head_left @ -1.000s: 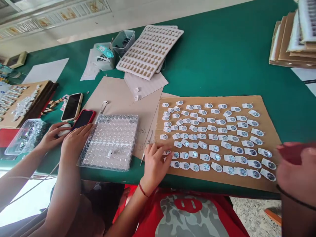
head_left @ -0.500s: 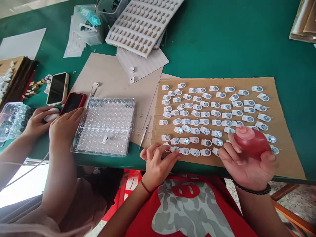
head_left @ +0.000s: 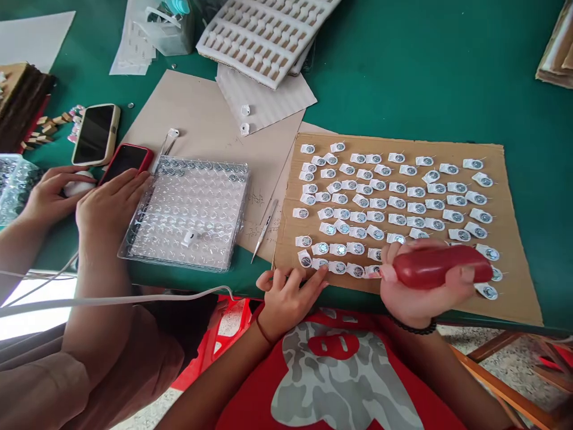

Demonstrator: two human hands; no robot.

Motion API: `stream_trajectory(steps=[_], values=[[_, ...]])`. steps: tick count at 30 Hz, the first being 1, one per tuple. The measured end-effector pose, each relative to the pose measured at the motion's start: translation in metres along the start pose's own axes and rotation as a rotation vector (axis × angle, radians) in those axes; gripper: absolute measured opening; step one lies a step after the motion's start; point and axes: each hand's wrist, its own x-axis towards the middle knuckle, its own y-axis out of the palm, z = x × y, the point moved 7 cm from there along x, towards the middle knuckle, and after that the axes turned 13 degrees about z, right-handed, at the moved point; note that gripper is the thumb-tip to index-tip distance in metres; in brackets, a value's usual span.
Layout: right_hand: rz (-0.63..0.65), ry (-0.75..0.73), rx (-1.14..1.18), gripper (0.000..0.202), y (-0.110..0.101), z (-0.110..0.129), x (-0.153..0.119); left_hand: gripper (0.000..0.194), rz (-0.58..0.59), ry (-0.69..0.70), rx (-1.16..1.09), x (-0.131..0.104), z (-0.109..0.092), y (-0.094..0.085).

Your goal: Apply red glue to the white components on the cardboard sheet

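Green tabletop (head_left: 403,89), brown cardboard sheet (head_left: 513,239) along near edge. Left hand (head_left: 286,301) at sheet's near-left corner, palm down, fingers loosely bent, grip released, index tip at nearest row of white-tabbed shiny discs (head_left: 318,263). Right hand (head_left: 418,301) over near rows, fingers wrapped round red bottle (head_left: 441,267), held crosswise. Discs in uneven rows across sheet. To left, clear plastic tray (head_left: 188,209), co-worker's hand (head_left: 110,200) beside it. Farther, white foam tray (head_left: 268,39), tilted.

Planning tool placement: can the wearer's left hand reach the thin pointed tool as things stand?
Probably yes: the thin pointed tool lies just beyond the left hand, and nothing visible stands between them.
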Motion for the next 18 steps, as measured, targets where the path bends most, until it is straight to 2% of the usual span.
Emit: stream_trajectory(steps=[2, 5, 13, 18], values=[[-0.065, -0.108, -0.169, 0.044, -0.002, -0.002, -0.008, 0.034, -0.005, -0.003, 0.001, -0.001, 0.000, 0.000], [-0.039, -0.164, -0.285, 0.043, 0.003, -0.006, -0.013, 0.038, -0.028, -0.013, -0.008, -0.002, 0.000, -0.002], [0.239, -0.214, -0.421, 0.039, 0.023, -0.004, -0.010, 0.032, -0.031, -0.011, -0.040, 0.001, 0.000, -0.002], [0.364, -0.244, -0.482, 0.036, 0.029, -0.007, -0.013, 0.031, -0.026, -0.003, -0.069, 0.004, 0.000, -0.003]])
